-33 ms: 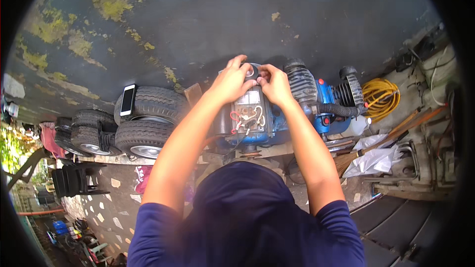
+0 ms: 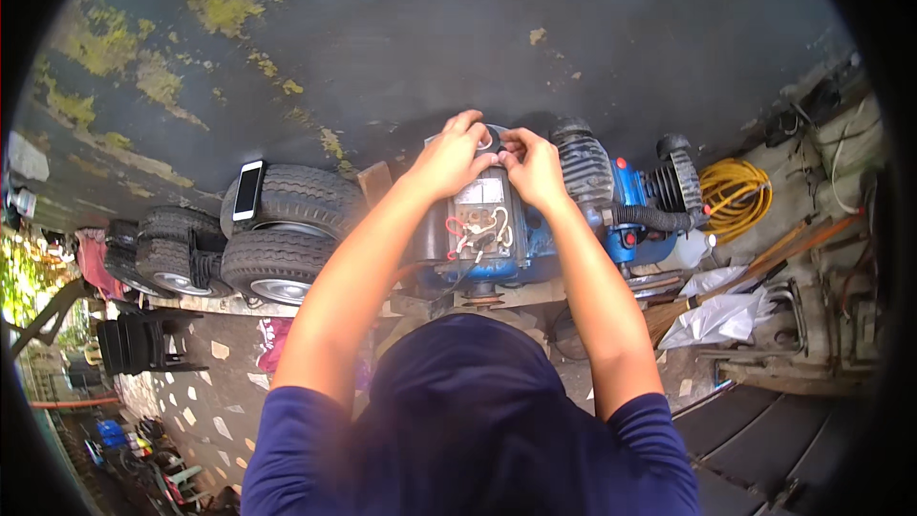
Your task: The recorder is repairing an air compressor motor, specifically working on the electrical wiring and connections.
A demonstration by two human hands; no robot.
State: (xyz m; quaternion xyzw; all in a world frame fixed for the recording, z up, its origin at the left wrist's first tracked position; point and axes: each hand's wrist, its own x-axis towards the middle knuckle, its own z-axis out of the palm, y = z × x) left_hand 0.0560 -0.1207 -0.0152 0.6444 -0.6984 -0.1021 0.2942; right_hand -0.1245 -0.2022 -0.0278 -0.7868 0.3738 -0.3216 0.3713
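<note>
While hands [image 2: 451,157] pinch black ring-shaped roll [image 2: 495,139], thin red and white wires [image 2: 500,222] curl nearby

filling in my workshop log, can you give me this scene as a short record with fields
left hand: curled at a black ring-shaped item, appearing to hold it
right hand: bent close beside that item; its grip is unclear
below hands: wires, red and white, exposed on a blue machine
left side: phone resting on a stacked tire
right side: coiled yellow hose, straw broom
</note>
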